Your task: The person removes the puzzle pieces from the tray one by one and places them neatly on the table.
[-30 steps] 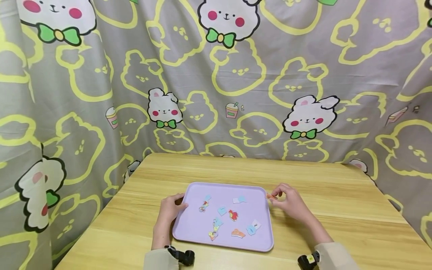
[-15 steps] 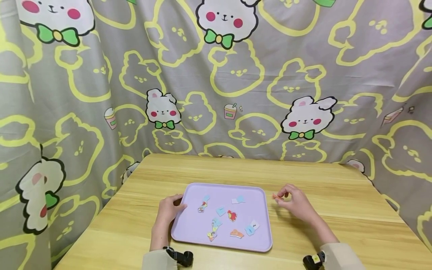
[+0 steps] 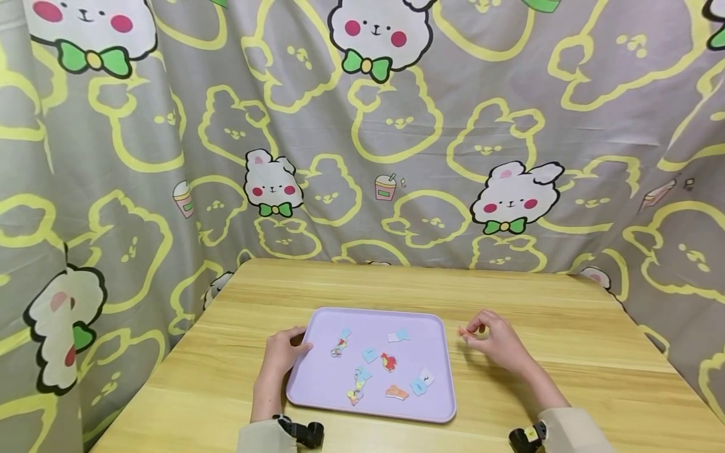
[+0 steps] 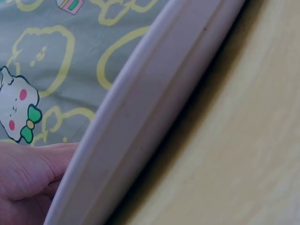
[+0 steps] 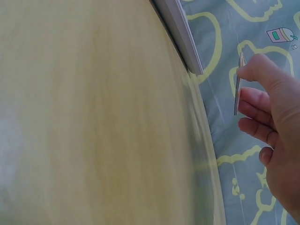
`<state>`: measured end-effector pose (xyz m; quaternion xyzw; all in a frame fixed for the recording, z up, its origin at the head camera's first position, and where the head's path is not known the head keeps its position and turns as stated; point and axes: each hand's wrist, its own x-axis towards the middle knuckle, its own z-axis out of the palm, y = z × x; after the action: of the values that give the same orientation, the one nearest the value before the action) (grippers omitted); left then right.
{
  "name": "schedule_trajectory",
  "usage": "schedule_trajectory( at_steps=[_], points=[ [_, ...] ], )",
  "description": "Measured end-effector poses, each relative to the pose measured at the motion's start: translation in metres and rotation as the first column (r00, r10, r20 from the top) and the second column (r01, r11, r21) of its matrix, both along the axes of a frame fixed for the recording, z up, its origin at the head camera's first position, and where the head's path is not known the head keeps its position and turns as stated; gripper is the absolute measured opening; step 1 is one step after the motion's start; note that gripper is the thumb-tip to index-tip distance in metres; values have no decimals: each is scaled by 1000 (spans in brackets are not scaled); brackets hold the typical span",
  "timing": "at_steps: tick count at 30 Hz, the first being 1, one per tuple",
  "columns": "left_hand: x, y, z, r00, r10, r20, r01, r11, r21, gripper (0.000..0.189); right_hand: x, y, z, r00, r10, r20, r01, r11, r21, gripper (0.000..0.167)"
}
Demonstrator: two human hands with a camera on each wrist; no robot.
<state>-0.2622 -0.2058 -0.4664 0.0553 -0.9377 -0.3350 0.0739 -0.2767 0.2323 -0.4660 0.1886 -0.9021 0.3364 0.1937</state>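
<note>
My left hand (image 3: 280,357) holds the left edge of a lilac tray (image 3: 321,379), its thumb over the rim. In the left wrist view the tray's outer wall (image 4: 131,110) hides part of that hand. Off the tray's right edge, my right hand (image 3: 501,343) pinches a small orange jigsaw piece (image 3: 462,331) between thumb and fingers. The right wrist view shows this piece edge-on as a thin strip (image 5: 238,93). Several jigsaw pieces lie on the tray, among them a red one (image 3: 388,362), an orange one (image 3: 396,392) and a joined light-blue and yellow group (image 3: 361,377).
The tray lies on a wooden table (image 3: 226,377). Behind it and at both sides hangs a grey curtain (image 3: 340,239) with rabbit prints. A black wrist camera (image 3: 308,434) sits at the left cuff, another camera (image 3: 523,439) at the right.
My right hand has moved slightly right with the orange jigsaw piece, away from the tray's rim, and then nearly stopped. The left hand stays at the tray's edge.
</note>
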Motion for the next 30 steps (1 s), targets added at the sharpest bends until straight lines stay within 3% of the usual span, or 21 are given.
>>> schedule_trajectory(
  at_steps=[23, 30],
  points=[
    [-1, -1, 1, 1000, -4, -3, 4, 1000, -14, 42, -1, 2, -6, 997, 10, -83, 4, 985, 173, 24],
    [-1, -1, 0, 1000, 1, -3, -1, 1000, -20, 43, 0, 3, -6, 1000, -11, -7, 13, 973, 229, 20]
  ],
)
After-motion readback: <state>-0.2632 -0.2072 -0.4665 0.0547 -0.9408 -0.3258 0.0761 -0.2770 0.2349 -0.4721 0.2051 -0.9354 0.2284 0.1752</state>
